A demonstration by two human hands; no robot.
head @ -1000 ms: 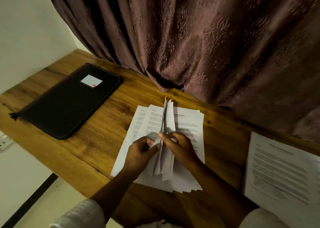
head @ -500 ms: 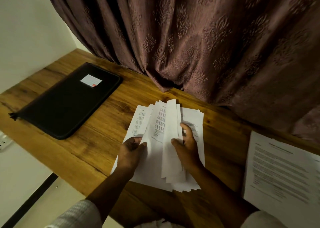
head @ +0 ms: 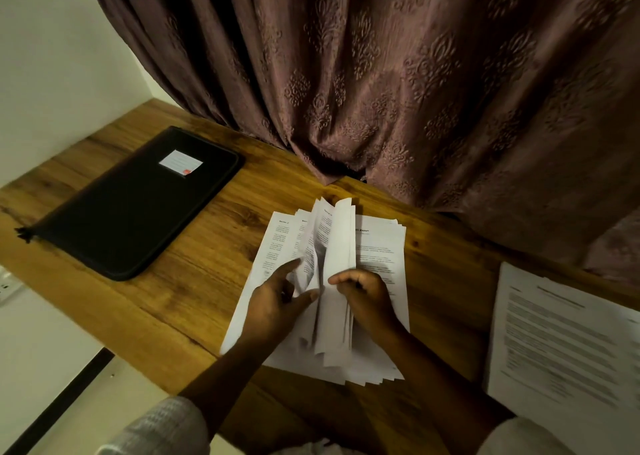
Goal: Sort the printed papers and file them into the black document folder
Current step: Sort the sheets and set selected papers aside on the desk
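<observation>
Closed black document folder (head: 131,209) near printed papers (head: 381,247).
The left hand (head: 273,309) and right hand (head: 367,299) each pinch raised sheets (head: 341,243) of them.

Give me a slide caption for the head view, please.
Left hand and right hand part sheets of a paper stack on the wooden desk; black folder lies closed.
</observation>
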